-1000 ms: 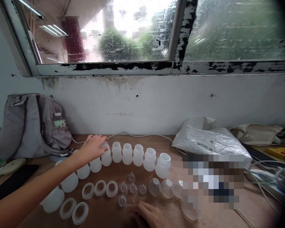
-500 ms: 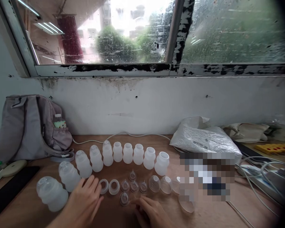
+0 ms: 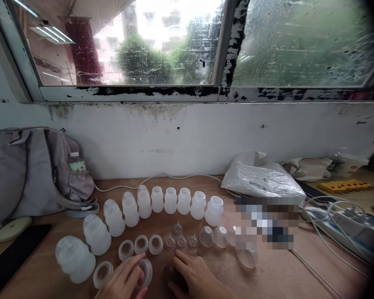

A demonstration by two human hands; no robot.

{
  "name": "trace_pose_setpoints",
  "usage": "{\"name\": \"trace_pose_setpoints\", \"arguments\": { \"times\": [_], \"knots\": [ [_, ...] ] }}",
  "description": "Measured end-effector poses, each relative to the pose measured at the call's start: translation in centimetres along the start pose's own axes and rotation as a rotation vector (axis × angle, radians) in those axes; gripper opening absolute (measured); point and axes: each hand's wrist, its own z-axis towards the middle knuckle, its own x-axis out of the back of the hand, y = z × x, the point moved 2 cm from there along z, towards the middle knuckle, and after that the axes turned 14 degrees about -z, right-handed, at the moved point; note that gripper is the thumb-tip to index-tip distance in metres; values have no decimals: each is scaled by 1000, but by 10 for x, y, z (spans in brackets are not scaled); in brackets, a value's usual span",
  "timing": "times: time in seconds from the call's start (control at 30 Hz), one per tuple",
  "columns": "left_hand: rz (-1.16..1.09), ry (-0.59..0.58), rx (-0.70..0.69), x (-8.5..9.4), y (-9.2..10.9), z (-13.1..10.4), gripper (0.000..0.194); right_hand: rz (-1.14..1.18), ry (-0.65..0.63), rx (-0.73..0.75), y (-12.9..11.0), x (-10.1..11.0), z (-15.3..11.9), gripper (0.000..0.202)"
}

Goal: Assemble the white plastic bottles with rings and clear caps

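My left hand (image 3: pixel 124 277) is closed on a translucent collar ring (image 3: pixel 148 272), low over the front of the table. My right hand (image 3: pixel 196 272) curls its fingers round a clear bottle teat (image 3: pixel 171 272), which is dim and partly covered. Beside my left hand lies another ring (image 3: pixel 102 275), and three more rings (image 3: pixel 141 245) sit in a row just beyond it. Several clear teats (image 3: pixel 180 241) stand beyond my right fingertips. Clear dome caps (image 3: pixel 206 236) lie to their right. Behind, baby bottles form an arc: capped ones (image 3: pixel 96 235) at left, open-necked ones (image 3: pixel 184 201) at right.
A grey backpack (image 3: pixel 40 166) stands at the left, with a black flat object (image 3: pixel 18 259) in front of it. At the right are a silver plastic package (image 3: pixel 262 178), a power strip (image 3: pixel 327 222) with cables, and a yellow holder (image 3: pixel 345 185). A wall closes off the back.
My left hand has moved toward me from beside the bottles and now holds a ring, uncovering other rings. My right hand has closed round the nearest teat. The view has shifted slightly.
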Motion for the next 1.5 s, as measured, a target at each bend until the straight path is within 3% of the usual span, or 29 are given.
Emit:
{"name": "trace_pose_setpoints", "arguments": {
  "times": [0.1,0.2,0.4,0.6,0.83,1.0,1.13,1.23,1.3,1.5],
  "knots": [
    [-274,34,142,-11,19,22,29,117,64,55,2,9,-11,35],
    [-377,68,183,-21,32,38,35,246,83,67,8,11,-17,30],
    [-330,176,83,-36,37,42,33,451,130,2,20,7,-13,18],
    [-237,39,34,-38,39,40,34,615,143,-111,25,2,-9,12],
    [-204,47,134,-41,35,40,35,628,123,-146,23,0,-8,9],
    [-217,64,131,-42,35,39,32,594,116,-158,22,2,-8,10],
    [-229,73,92,-39,37,39,46,570,119,-132,22,0,-7,12],
    [-270,106,100,-37,36,39,31,530,140,-97,23,-1,-7,17],
    [-344,135,138,-35,36,40,19,484,176,-53,21,0,-9,23],
    [-846,202,492,-39,42,44,26,353,230,123,10,9,-20,31]
  ]
}}
